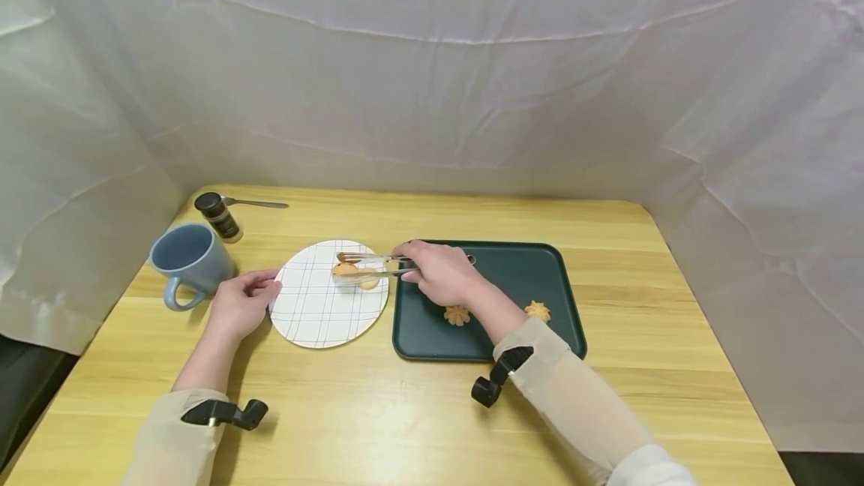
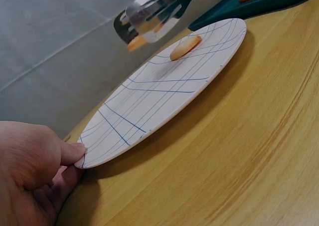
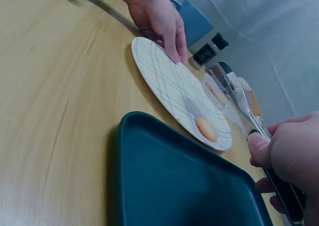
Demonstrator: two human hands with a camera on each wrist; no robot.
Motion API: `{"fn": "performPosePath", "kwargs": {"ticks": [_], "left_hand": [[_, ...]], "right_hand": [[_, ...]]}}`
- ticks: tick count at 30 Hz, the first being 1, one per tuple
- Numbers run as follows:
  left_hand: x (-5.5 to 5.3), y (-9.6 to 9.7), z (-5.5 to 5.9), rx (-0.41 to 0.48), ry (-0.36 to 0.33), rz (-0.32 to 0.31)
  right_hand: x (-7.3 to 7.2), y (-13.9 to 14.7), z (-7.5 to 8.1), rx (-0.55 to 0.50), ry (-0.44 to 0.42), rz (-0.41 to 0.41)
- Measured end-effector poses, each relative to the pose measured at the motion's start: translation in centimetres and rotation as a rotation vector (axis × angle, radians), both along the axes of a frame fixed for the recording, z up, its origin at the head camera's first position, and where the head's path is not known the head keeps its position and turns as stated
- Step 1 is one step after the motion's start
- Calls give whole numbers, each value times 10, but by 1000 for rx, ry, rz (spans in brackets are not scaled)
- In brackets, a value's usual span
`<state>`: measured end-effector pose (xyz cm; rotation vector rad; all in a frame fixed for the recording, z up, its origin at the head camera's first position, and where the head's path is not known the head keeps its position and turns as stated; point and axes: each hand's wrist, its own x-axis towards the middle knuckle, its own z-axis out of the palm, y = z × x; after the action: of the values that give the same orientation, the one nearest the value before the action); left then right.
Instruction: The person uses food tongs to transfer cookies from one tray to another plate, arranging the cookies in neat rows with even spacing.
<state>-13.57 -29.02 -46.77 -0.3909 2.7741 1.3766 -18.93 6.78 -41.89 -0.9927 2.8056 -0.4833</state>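
Tongs (image 2: 141, 10) holding cookie (image 2: 135, 43) above plate (image 1: 304, 302).
Right hand (image 1: 442, 274) is gripping tongs; left hand (image 1: 241, 303) is pinching plate's left rim, likely for steadiness. Second cookie (image 2: 185, 48) is resting on plate's right side.

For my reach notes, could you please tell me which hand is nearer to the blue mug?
Left: the left hand is beside the blue mug, pinching the plate; the right hand is beyond it, holding tongs over the green tray.

I'm seeing glare pooling on the near part of the wooden tabletop (image 1: 394, 426) and soft shadow spreading under the plate (image 2: 149, 101), while both wrist views are looking dimmer and bluer.
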Motion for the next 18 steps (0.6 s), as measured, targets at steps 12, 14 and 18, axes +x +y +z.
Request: {"fn": "performPosePath", "kwargs": {"ticks": [12, 14, 18], "left_hand": [[0, -1, -1, 2, 0, 9], [0, -1, -2, 3, -1, 10], [0, 0, -2, 10, -2, 9]], "right_hand": [[-6, -21, -7, 53, -4, 5], [-7, -23, -8, 66, -5, 5], [-8, -25, -10, 87, 2, 5]]}}
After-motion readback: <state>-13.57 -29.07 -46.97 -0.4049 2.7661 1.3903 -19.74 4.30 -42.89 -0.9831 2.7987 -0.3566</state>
